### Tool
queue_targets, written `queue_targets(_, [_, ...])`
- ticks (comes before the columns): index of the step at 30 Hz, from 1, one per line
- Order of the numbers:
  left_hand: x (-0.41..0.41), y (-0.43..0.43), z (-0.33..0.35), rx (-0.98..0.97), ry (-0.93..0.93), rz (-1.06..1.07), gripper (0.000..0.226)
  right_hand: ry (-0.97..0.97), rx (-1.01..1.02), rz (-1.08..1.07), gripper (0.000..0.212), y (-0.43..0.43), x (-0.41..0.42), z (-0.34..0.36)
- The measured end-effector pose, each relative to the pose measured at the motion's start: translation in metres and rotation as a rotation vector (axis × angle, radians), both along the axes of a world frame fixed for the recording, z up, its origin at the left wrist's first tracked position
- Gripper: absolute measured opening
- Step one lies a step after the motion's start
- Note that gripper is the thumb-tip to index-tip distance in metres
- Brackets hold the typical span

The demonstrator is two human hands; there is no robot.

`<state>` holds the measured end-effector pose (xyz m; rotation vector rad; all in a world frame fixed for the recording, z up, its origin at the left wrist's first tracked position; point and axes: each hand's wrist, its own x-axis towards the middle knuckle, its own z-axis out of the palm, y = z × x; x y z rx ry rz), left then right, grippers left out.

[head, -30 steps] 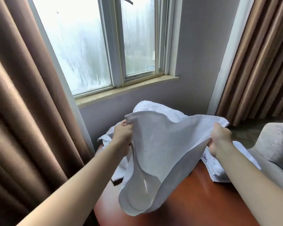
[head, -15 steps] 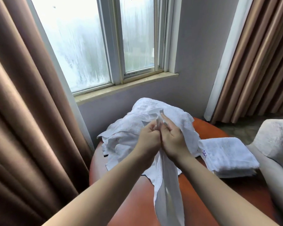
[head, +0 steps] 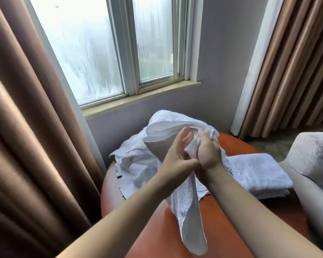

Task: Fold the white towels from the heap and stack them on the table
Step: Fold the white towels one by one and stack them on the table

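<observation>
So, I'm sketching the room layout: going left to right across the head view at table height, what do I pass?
Curtain → towel heap → folded towels → chair.

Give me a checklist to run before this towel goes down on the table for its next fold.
1. Right hand grips the hanging white terry towel at its top: ok.
2. Left hand holds the towel: not ok; its fingers are straight.
3. Towel's long edges aligned: cannot tell.
4. Bare space on the round reddish-brown table below: ok.
5. Folded white towel stack at the right, apart from the hanging towel: ok.
</observation>
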<state>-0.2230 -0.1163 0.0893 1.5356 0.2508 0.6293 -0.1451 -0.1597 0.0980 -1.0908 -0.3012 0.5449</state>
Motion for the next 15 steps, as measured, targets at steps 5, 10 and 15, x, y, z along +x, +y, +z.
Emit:
queue_targets(5, [0.002, -0.004, -0.013, -0.041, -0.087, 0.178, 0.037, 0.071, 0.155, 0.125, 0.040, -0.003, -0.005, 0.003])
queue_targets(10, [0.006, -0.009, -0.010, -0.186, -0.092, 0.157, 0.038, -0.161, 0.093, 0.190, 0.013, -0.010, -0.007, -0.002])
queue_targets(15, [0.012, -0.008, -0.002, -0.417, -0.036, 0.273, 0.029, -0.119, -0.112, 0.052, 0.031, -0.001, 0.001, -0.009])
